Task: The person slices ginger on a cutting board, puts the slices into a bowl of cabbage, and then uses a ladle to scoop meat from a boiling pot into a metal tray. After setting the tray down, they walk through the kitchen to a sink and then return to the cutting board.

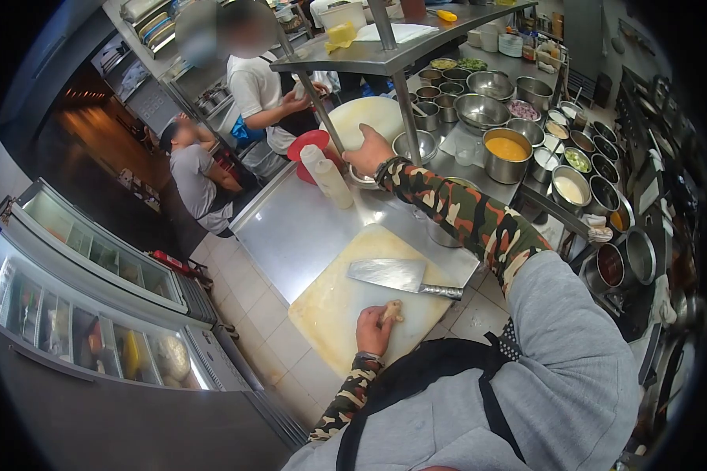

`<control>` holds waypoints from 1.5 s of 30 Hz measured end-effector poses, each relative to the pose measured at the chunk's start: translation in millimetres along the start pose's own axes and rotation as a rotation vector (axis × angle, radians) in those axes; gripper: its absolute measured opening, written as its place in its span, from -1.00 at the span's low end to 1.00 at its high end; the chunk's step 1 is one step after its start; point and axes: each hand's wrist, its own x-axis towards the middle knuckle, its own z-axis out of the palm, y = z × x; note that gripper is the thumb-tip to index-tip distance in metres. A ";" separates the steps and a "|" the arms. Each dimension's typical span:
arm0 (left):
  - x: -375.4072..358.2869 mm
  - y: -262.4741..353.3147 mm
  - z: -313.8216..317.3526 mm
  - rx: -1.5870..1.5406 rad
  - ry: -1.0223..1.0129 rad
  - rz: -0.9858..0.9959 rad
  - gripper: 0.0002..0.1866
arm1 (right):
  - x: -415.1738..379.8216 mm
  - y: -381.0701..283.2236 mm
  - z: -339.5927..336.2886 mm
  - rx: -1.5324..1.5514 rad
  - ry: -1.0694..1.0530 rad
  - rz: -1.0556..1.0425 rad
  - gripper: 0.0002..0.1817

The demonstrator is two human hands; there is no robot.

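Note:
My left hand (375, 331) is closed around a knobbly piece of ginger (393, 312) on the cutting board (330, 302). Just beyond it a cleaver (389, 275) lies flat, its handle pointing right. My right hand (371, 151) reaches far forward with its index finger stretched out, over the near edge of a large pale round board (369, 118). Beneath that hand the rim of a metal bowl (361, 182) shows, mostly hidden. Two squeeze bottles (330, 179) stand close to its left, and another metal bowl (422, 146) is on its right.
Red plastic stools or lids (307, 144) sit behind the bottles. A steel shelf (353, 60) on posts rises over the counter. To the right stand several pots, including one with orange liquid (507, 151). A glass-topped fridge (102, 314) is at left; two people are beyond the counter.

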 end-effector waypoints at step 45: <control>53.9 62.5 26.3 0.259 -0.286 0.336 -0.35 | -237.3 273.5 -237.9 1.083 0.246 0.722 -0.67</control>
